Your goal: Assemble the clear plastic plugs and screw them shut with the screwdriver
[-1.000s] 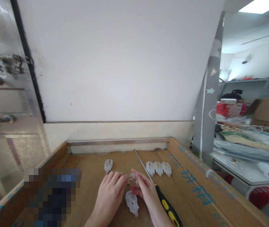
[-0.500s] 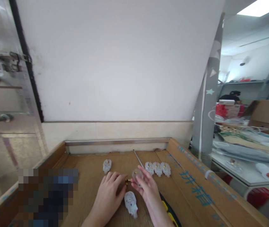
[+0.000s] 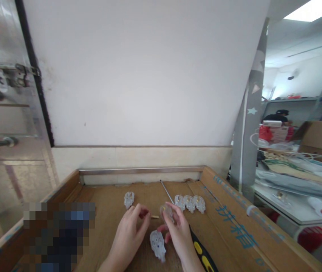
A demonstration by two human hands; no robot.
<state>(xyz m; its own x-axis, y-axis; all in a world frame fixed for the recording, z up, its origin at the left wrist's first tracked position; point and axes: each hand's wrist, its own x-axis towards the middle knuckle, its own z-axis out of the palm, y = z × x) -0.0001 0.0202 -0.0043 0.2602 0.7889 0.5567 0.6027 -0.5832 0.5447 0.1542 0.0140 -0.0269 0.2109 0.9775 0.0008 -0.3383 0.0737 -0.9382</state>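
Observation:
My right hand (image 3: 178, 226) grips a clear plastic plug housing (image 3: 165, 212) with a brass piece showing inside it. To its left, my left hand (image 3: 134, 226) has its fingers curled with thumb and forefinger close together; what they hold, if anything, is hidden. A small tan strip (image 3: 155, 217) shows between the two hands. A clear plastic plug cover (image 3: 158, 244) lies on the cardboard just below them. Under and beside my right forearm is a screwdriver with a black and yellow handle (image 3: 199, 249), its shaft (image 3: 166, 192) pointing to the back.
Three clear plug housings (image 3: 189, 203) with brass parts lie in a row at the right; another plug housing (image 3: 129, 199) lies at the back left. Cardboard walls (image 3: 234, 211) flank the work surface. Beyond the grey pillar (image 3: 247, 151), a person (image 3: 277, 116) is near a cluttered table.
The brass piece seen between my hands is no longer visible there. My left fingers have curled in, and my right hand has turned slightly around the plug housing.

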